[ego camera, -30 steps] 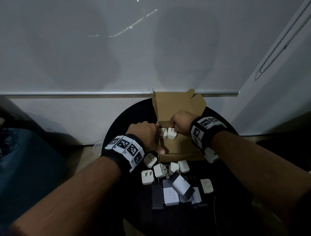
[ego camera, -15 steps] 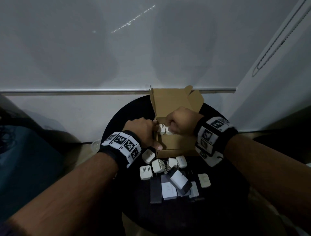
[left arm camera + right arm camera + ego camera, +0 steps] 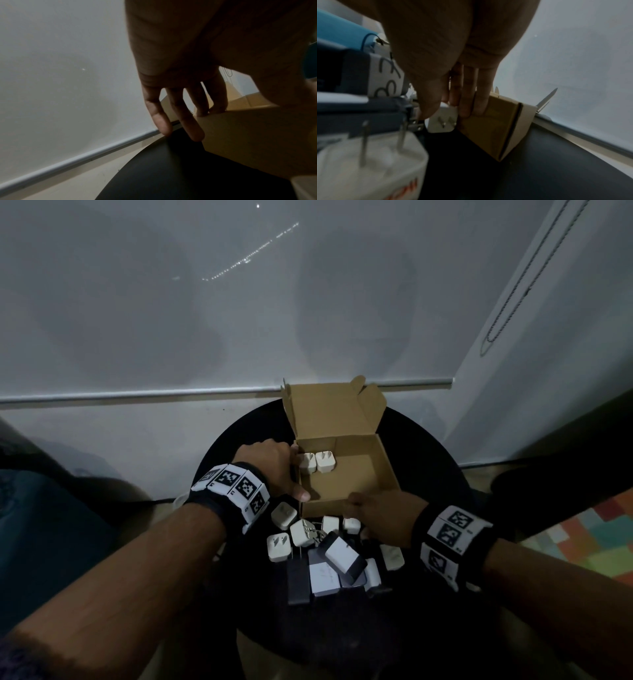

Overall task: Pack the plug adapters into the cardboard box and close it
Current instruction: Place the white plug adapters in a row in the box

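The open cardboard box (image 3: pixel 346 474) stands on the round black table (image 3: pixel 428 446), two white plug adapters (image 3: pixel 317 462) side by side in its far-left corner. The left hand (image 3: pixel 270 465) rests against the box's left wall, fingers (image 3: pixel 181 119) straight. The right hand (image 3: pixel 380 513) pinches a loose adapter (image 3: pixel 444 119) just before the box's near wall.

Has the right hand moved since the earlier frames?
Yes. The right hand was over the two adapters inside the box; now it has drawn back toward the person, past the box's near wall, to the loose adapters in front.
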A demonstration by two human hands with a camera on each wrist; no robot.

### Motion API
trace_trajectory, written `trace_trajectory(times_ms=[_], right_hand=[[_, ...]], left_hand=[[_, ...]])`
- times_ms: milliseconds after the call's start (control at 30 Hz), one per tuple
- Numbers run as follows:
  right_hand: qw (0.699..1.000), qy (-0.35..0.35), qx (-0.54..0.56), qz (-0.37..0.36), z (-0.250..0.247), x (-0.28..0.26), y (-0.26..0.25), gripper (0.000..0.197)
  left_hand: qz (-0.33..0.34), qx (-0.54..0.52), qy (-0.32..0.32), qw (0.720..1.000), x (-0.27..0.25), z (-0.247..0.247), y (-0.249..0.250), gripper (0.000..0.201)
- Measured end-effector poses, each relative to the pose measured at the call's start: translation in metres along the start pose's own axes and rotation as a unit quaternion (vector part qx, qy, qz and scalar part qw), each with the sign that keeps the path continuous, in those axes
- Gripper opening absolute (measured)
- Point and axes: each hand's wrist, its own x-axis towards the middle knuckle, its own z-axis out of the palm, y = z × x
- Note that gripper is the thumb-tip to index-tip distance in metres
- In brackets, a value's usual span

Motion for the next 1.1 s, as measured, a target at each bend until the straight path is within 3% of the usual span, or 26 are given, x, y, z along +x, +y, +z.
trace_trajectory(times_ms=[233,367,500,567,700,833,967,1100], right_hand=[[0.999,0.031,0.041,-0.013,0.015,-0.002,0.002,0.021],[0.998,0.025,0.057,0.000,0.015,-0.001,-0.001,0.025],[0.991,0.058,0.118,0.029,0.001,-0.011,0.000,0.045],[0.978,0.109,0.173,0.036,-0.011,-0.020,0.001,0.047],[0.917,0.225,0.324,0.056,-0.042,-0.025,0.017,0.050],[0.906,0.267,0.310,0.105,-0.057,0.000,0.039,0.041],[0.943,0.195,0.239,0.128,-0.046,0.037,0.049,0.026],[0.975,0.066,0.146,0.153,-0.047,0.072,0.052,0.036]], left_hand=[[0.001,0.003,-0.006,1.000,0.000,-0.001,0.002,0.083],[0.000,0.003,-0.003,1.000,0.001,0.000,0.001,0.088],[0.002,-0.001,-0.002,1.000,0.002,0.001,0.000,0.088],[0.004,-0.003,-0.001,1.000,0.001,0.002,-0.002,0.088],[0.012,-0.006,0.003,1.000,0.000,0.003,-0.001,0.087],[0.014,0.002,0.015,1.000,0.001,0.003,0.000,0.087],[0.014,-0.002,0.008,1.000,0.003,0.006,-0.003,0.083],[0.013,-0.003,0.007,1.000,0.004,0.006,-0.004,0.077]])
